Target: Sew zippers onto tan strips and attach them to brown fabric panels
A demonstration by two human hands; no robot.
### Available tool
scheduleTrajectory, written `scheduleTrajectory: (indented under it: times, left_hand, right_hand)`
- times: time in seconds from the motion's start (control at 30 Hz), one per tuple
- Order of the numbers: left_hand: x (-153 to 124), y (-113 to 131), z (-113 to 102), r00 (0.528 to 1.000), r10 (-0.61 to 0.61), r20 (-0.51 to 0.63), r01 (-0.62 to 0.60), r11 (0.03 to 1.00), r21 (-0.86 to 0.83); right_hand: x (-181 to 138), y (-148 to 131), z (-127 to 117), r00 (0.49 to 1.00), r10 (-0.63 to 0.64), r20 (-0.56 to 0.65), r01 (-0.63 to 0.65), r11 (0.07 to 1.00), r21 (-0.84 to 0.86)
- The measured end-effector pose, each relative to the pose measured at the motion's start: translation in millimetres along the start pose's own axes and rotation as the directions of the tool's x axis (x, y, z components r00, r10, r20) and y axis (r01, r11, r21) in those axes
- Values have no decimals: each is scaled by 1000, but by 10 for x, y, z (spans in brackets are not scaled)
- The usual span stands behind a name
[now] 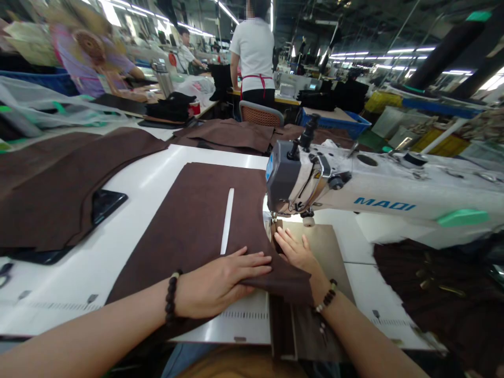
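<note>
A brown panel [189,220] with a long slot lies on the white tabletop [153,176], its right edge beside the sewing machine's head [284,176]. The left hand [218,281] rests on it, fingers extended, loosely open. The right hand [301,260] lies just below the machine's head, fingers outstretched, not clenched. More brown pieces [59,194] lie leftward.

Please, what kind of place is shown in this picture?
Probably a garment factory or sewing workshop: a sewing machine, cut pieces of brown material on the white table, and other people farther back.
</note>
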State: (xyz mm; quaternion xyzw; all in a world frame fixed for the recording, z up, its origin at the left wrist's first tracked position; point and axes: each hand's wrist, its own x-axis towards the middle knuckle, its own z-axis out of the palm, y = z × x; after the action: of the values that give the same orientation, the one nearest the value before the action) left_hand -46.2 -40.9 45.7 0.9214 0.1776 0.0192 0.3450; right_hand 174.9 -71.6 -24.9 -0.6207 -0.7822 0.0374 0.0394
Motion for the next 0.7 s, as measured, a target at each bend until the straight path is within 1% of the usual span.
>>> scheduleTrajectory:
  times: [0.1, 0.23, 0.3, 0.37, 0.5, 0.6, 0.7]
  left_hand:
    - [25, -19, -6, 1000, -2, 0, 2, 1000, -10]
    - [60, -13, -41, 1000, 4, 4, -4, 1000, -21]
    - [84, -12, -53, 1000, 11, 1, -11, 1000, -27]
    - [116, -17, -61, 1000, 17, -5, -18, 999, -37]
    - [224, -50, -73, 999, 34, -22, -35, 997, -65]
    - [327, -94, -84, 999, 31, -42, -35, 994, -106]
    - [407, -137, -100, 999, 13, -48, -20, 989, -146]
  right_hand:
    - [6, -5, -38, 1000, 3, 22, -2, 1000, -27]
    - [5, 7, -63, 996, -2, 93, 6, 999, -43]
    - [-2, 32, -34, 996, -27, 85, 31, 998, -47]
    - [-17, 60, 19, 998, -57, 39, 59, 996, -62]
    - [-72, 82, 122, 987, -122, -109, 107, 985, -132]
    - [-121, 65, 149, 956, -185, -227, 135, 966, -219]
    - [-147, 43, 141, 912, -265, -312, 171, 939, -298]
